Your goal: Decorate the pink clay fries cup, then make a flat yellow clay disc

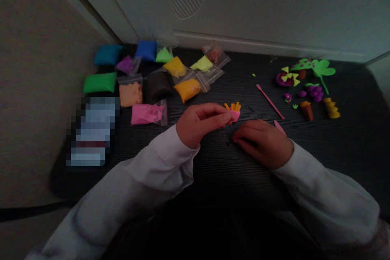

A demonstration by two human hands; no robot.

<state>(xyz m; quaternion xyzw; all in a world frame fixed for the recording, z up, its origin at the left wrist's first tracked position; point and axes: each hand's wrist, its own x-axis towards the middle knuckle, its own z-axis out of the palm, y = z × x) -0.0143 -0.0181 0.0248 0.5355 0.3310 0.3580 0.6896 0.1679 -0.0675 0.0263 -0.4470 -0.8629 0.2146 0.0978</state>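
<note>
Clay fries box (pixel 234 115), pink with yellow-orange sticks poking up from its top, sits pinched between thumb and fingers of the left hand (pixel 202 124), above the mid part of the dark tabletop (pixel 213 174). Right hand (pixel 263 142) lower and just beside it, fingers curled, thumb and fingertips drawn together next to a small dark piece (pixel 228 143); cannot tell whether that piece is gripped. Thin dark strip (pixel 251 109) on the surface between the box and a pink rod-like tool (pixel 269 101), which lies slantwise. Second pink tool (pixel 279 127) partly hidden behind the right hand. Far right: green flower shape (pixel 323 69), purple bowl (pixel 284 80) with yellow pointed pieces, purple ball cluster (pixel 315 93), brown cup (pixel 306 111) with orange top, yellow lumpy piece (pixel 332 108). Left side: clay packets in loose rows, blue (pixel 146 50), teal, purple, greens, peach, black, yellows, reddish; pink packet (pixel 148 113) nearest the left forearm. Phone (pixel 93 132), screen blurred out, at the left edge of the tabletop. Pale panel (pixel 268 12) stands behind everything. Light dim, small details soft.
</note>
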